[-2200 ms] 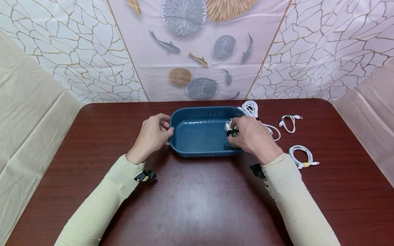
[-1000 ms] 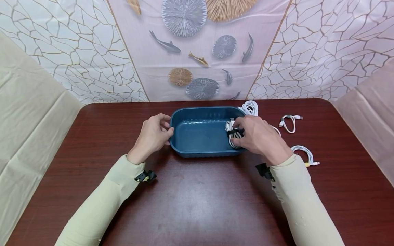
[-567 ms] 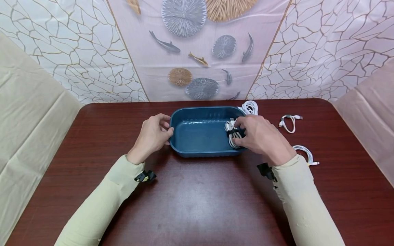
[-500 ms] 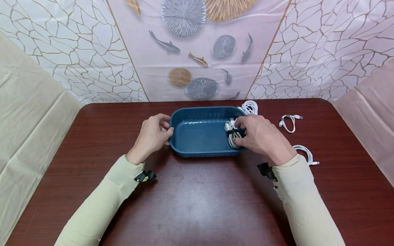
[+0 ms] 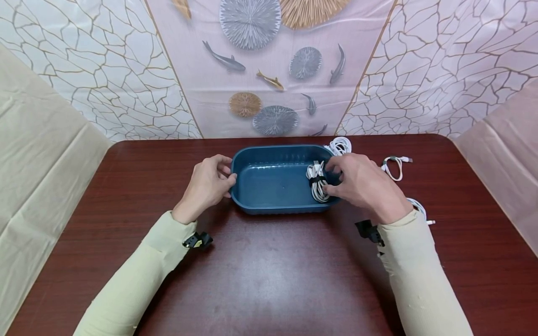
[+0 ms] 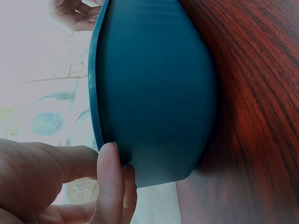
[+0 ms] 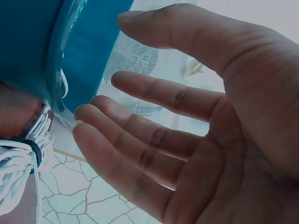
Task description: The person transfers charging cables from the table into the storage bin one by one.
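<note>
A dark blue plastic basin (image 5: 273,189) sits on the table. At its left end my left hand (image 5: 208,182) pinches the rim; the left wrist view shows the fingers (image 6: 110,172) at the basin wall. Inside the basin's right end lies a bundled white charging cable (image 5: 318,184) tied with a black strap. My right hand (image 5: 363,184) hovers at that end, thumb and fingers spread beside the bundle. Its palm and fingers hold nothing in the right wrist view, where the basin's rim (image 7: 56,56) is close to the fingertips.
Behind the basin's right corner lies a larger coil of white cable (image 5: 339,145), with a black band (image 7: 32,151) round it. Farther right are a short white cable (image 5: 395,168) and another coiled white cable (image 5: 420,207), partly hidden by my right forearm. A patterned cloth backdrop (image 5: 269,70) stands behind the table.
My right hand has let go of the bundled cable and drawn back to the right, its fingers opening. The bundle stays in the basin. My left hand has not moved.
</note>
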Demonstrator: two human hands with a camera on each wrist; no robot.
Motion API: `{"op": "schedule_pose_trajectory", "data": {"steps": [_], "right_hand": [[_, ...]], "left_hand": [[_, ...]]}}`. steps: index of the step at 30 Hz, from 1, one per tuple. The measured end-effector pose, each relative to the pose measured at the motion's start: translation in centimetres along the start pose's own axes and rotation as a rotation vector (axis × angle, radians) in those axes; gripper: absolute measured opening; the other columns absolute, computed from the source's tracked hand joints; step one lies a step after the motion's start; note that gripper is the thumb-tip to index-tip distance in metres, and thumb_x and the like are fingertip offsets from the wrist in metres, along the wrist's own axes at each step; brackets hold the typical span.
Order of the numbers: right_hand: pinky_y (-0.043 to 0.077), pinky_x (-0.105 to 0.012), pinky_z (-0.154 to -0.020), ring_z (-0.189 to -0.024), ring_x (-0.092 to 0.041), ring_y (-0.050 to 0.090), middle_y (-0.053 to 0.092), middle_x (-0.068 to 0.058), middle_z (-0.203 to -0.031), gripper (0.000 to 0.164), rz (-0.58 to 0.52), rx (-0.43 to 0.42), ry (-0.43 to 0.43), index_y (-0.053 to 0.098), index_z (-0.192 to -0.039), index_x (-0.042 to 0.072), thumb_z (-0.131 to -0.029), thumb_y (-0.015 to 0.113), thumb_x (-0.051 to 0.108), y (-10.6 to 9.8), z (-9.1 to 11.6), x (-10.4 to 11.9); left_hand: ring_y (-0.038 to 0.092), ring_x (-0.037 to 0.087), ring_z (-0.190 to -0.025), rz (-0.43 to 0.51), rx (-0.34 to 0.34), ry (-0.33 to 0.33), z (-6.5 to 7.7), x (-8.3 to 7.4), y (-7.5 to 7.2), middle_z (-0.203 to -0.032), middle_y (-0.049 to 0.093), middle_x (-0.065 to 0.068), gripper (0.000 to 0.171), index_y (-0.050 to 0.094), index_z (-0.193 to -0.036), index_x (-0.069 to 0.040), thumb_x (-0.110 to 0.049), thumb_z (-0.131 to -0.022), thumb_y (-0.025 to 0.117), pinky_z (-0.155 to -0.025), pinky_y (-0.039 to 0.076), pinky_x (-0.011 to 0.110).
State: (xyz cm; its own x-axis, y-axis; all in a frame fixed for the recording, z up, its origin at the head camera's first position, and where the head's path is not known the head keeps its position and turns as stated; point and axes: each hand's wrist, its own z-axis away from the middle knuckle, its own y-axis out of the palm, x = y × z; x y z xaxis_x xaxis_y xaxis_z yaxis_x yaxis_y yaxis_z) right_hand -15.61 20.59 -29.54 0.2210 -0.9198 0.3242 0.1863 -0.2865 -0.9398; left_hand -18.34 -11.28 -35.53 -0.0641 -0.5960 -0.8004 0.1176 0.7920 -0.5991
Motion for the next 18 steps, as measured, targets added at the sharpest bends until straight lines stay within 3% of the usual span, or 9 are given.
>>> {"op": "schedule_pose_trajectory", "data": {"steps": [6, 13, 18], "right_hand": [[0.057, -0.048, -0.084, -0.098, -0.029, 0.067, 0.075, -0.014, -0.105, 0.040, 0.008, -0.020, -0.013, 0.070, -0.119, 0.005, -0.085, 0.077, 0.025, -0.2, 0.1, -0.5], [0.057, -0.051, -0.085, -0.102, -0.031, 0.067, 0.073, -0.018, -0.111, 0.042, 0.025, -0.014, 0.019, 0.068, -0.122, 0.006, -0.086, 0.076, 0.028, -0.4, 0.1, -0.9], [0.056, -0.052, -0.085, -0.101, -0.031, 0.067, 0.073, -0.018, -0.110, 0.043, 0.027, -0.015, 0.011, 0.069, -0.121, 0.006, -0.085, 0.077, 0.029, -0.5, 0.0, -1.1]], "left_hand": [[0.072, 0.023, -0.079, 0.005, 0.001, -0.002, 0.0, 0.0, 0.1, -0.104, 0.066, 0.018, 0.038, 0.059, -0.132, 0.003, -0.006, -0.095, 0.066, -0.060, 0.066, 0.038], [0.072, 0.023, -0.080, 0.002, -0.001, -0.006, 0.0, -0.1, 0.1, -0.105, 0.066, 0.018, 0.038, 0.059, -0.132, 0.003, -0.006, -0.095, 0.066, -0.057, 0.065, 0.033], [0.072, 0.023, -0.080, 0.007, -0.003, -0.009, 0.0, -0.1, 0.1, -0.105, 0.066, 0.018, 0.037, 0.060, -0.131, 0.003, -0.006, -0.096, 0.065, -0.060, 0.066, 0.038]]}}
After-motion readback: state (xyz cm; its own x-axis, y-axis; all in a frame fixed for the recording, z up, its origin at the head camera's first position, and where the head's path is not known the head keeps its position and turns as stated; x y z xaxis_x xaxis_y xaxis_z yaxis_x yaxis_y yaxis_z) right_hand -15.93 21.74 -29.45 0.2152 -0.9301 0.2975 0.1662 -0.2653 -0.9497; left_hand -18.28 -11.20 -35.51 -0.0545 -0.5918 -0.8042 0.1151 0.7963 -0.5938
